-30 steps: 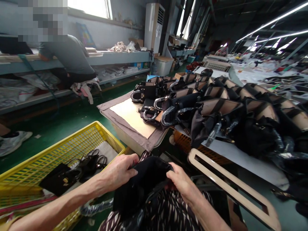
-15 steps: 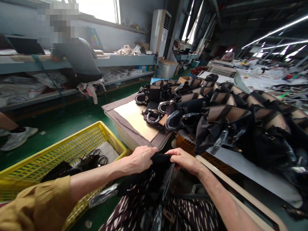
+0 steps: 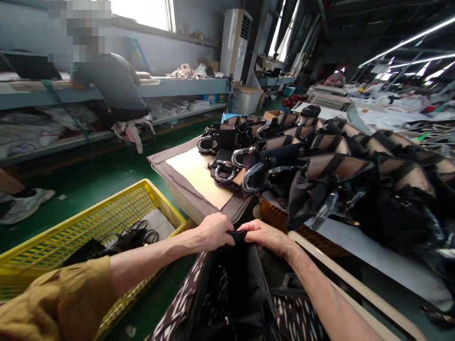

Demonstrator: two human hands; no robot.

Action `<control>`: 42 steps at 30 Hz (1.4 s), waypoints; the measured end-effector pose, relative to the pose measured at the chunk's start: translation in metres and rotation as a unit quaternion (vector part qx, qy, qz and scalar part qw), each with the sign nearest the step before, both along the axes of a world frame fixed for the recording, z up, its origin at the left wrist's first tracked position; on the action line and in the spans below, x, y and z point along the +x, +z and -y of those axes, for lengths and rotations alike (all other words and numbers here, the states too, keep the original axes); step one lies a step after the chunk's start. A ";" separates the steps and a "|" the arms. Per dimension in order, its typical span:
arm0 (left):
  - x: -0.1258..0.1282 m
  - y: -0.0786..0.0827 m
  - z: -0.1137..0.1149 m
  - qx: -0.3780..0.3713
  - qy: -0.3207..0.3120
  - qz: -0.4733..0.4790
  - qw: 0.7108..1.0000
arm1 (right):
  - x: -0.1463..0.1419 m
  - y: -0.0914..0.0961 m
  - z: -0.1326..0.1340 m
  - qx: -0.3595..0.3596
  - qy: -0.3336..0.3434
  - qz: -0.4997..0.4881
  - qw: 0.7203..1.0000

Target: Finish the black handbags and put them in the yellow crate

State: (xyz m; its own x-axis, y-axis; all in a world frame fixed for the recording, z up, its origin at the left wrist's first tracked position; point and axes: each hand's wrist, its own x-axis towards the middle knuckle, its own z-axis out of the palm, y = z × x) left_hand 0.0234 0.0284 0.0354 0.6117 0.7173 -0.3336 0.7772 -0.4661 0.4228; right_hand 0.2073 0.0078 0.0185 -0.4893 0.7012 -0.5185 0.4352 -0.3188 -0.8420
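Observation:
A black handbag (image 3: 236,284) rests on my lap, its mouth spread toward me so that the dark inside shows. My left hand (image 3: 215,232) grips the far rim of the bag, fingers curled over the edge. Close beside it, my right hand (image 3: 265,234) pinches the same rim between thumb and fingers. Only a small stretch of black edge lies between the two hands. The bag's lower part runs out of the bottom of the view.
A yellow plastic basket (image 3: 156,194) with small black bags (image 3: 137,237) stands at my left. Ahead, a padded table corner (image 3: 161,161) juts out. Many black handbags (image 3: 330,166) crowd the table at right. A person in grey (image 3: 110,85) sits at the far bench (image 3: 185,87).
The bag has turned and opened, so its inside now faces up at me. My hands have shifted slightly left and closer together along the rim.

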 end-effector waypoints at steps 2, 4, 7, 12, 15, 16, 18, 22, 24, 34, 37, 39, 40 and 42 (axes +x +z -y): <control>0.000 -0.006 0.000 -0.002 0.019 0.001 1.000 | -0.002 -0.005 0.005 0.008 -0.005 -0.006 1.000; 0.001 -0.010 0.000 0.002 0.029 0.003 1.000 | -0.004 -0.010 0.010 0.020 -0.012 -0.014 1.000; 0.002 -0.014 -0.001 0.002 0.023 -0.009 1.000 | -0.006 -0.017 0.019 0.043 -0.029 -0.021 0.998; 0.004 -0.014 -0.002 0.000 -0.013 -0.028 1.000 | -0.012 -0.021 0.034 0.124 -0.085 0.020 0.988; 0.005 -0.015 -0.002 0.012 -0.035 -0.024 0.999 | -0.016 -0.021 0.042 0.212 -0.114 0.107 0.965; 0.005 -0.014 -0.001 0.016 -0.040 -0.023 0.999 | -0.017 -0.021 0.044 0.229 -0.119 0.128 0.957; 0.007 -0.013 -0.001 0.021 -0.047 -0.021 0.998 | -0.019 -0.021 0.047 0.253 -0.130 0.156 0.946; 0.009 -0.009 0.001 0.023 -0.058 -0.027 0.998 | -0.021 -0.023 0.048 0.269 -0.129 0.194 0.935; 0.010 -0.009 0.001 0.022 -0.061 -0.027 0.998 | -0.021 -0.022 0.047 0.273 -0.119 0.216 0.930; 0.008 -0.015 -0.002 0.070 -0.130 -0.047 0.988 | -0.019 -0.021 0.039 0.247 -0.087 0.162 0.951; 0.010 -0.014 -0.002 0.066 -0.142 -0.054 0.986 | -0.014 -0.022 0.037 0.223 -0.070 0.126 0.964; 0.012 -0.014 -0.003 0.060 -0.146 -0.052 0.986 | -0.010 -0.023 0.035 0.202 -0.062 0.107 0.971; 0.013 -0.016 -0.004 0.059 -0.149 -0.049 0.986 | -0.009 -0.023 0.033 0.193 -0.059 0.100 0.974; 0.014 -0.019 -0.006 0.061 -0.151 -0.041 0.986 | -0.007 -0.024 0.030 0.179 -0.058 0.087 0.978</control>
